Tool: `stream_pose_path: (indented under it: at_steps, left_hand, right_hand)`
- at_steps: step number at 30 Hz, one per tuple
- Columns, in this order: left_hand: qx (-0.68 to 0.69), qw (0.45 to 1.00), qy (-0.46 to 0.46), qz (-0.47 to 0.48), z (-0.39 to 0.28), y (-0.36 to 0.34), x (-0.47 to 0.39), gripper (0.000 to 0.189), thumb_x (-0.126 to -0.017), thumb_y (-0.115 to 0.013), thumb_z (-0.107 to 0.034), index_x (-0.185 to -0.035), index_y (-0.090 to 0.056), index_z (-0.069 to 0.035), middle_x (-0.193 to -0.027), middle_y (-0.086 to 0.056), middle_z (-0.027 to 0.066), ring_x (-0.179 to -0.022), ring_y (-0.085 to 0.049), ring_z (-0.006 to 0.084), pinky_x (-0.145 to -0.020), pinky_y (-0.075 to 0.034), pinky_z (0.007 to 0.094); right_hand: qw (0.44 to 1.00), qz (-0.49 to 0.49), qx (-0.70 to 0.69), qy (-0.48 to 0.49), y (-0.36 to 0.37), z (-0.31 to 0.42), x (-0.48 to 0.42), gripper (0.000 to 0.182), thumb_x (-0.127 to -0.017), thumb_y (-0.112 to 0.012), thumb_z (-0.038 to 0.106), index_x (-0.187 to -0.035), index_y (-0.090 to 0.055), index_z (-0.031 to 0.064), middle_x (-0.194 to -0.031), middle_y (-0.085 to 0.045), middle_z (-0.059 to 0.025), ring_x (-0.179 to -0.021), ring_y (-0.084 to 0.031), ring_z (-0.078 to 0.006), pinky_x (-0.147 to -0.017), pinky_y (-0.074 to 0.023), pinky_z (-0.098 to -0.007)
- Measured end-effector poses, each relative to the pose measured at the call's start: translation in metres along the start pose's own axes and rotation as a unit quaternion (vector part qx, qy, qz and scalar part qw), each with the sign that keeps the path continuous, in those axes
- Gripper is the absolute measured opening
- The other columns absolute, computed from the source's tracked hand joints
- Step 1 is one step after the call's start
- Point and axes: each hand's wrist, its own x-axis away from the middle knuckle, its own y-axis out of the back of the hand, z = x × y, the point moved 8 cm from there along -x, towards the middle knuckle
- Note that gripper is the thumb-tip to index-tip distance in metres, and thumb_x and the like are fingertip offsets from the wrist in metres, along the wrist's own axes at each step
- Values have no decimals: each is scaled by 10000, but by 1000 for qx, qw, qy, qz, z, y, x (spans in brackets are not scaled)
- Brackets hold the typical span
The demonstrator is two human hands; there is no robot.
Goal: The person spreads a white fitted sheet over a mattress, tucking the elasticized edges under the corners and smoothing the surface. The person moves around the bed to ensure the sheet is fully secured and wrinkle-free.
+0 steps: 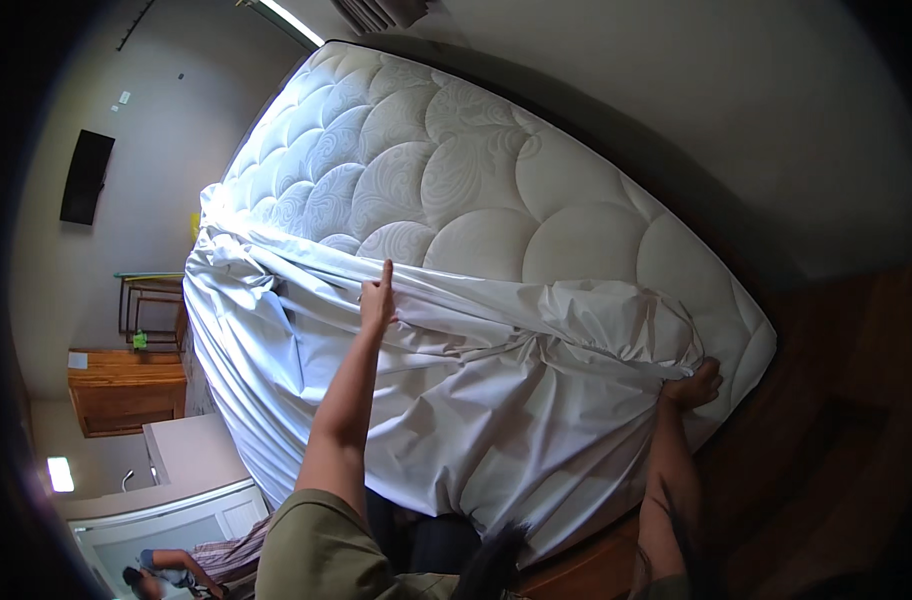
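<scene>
A white fitted sheet lies bunched and wrinkled over the near part of a quilted white mattress. Near the middle of the sheet's gathered upper edge is my left hand, index finger stretched toward the bare quilting and the other fingers curled. Whether those curled fingers pinch the fabric is not plain. Close to the mattress's right corner, my right hand grips the sheet's bunched edge in a fist. Folds fan out from that grip across the cloth. The far quilted top is uncovered.
Beyond the mattress's left side stand a wooden cabinet and a metal-framed rack. A black television hangs on the wall. At lower left, another person is near a white door. Brown wooden flooring runs along the right.
</scene>
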Motion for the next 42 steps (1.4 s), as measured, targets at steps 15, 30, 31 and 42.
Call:
stream_pose_path:
  at_steps: [15, 30, 31, 42]
  left_hand:
    - [254, 903, -303, 166, -373, -119, -68, 288, -878, -491, -326, -884, -547, -44, -737, -525, 60, -646, -489, 187, -579, -427, 356]
    - [-369, 776, -512, 10, -277, -364, -21, 507, -959, -359, -371, -1325, -425, -26, -1403, -401, 190, -1373, -235, 343, -1145, -49, 494]
    - [-376, 768, -519, 3, -282, -358, -18, 513, -960, -357, -366, -1334, -408, -18, -1409, -389, 196, -1373, -231, 343, -1147, -48, 491]
    - [-323, 738, -591, -36, -285, -361, -12, 474, -920, -379, -277, -1293, -409, 15, -1383, -416, 192, -1366, -241, 336, -1145, -70, 507]
  right_hand:
    - [988, -123, 36, 85, -3, 3, 12, 550, -743, -605, 534, -1011, -542, 59, -1045, -563, -160, -988, -516, -420, -805, -377, -552]
    - [991, 78, 23, -103, -38, -24, -1, 506, -624, -690, 427, -923, -509, 60, -923, -509, -160, -930, -476, -381, -794, -348, -490]
    - [986, 109, 29, -122, -37, -23, -3, 512, -630, -684, 435, -931, -508, 59, -929, -511, -161, -940, -474, -385, -806, -345, -491]
    - [966, 165, 69, -189, -27, -30, -7, 541, -494, -831, 223, -958, -584, 96, -1068, -528, -88, -1104, -432, -290, -976, -285, -423]
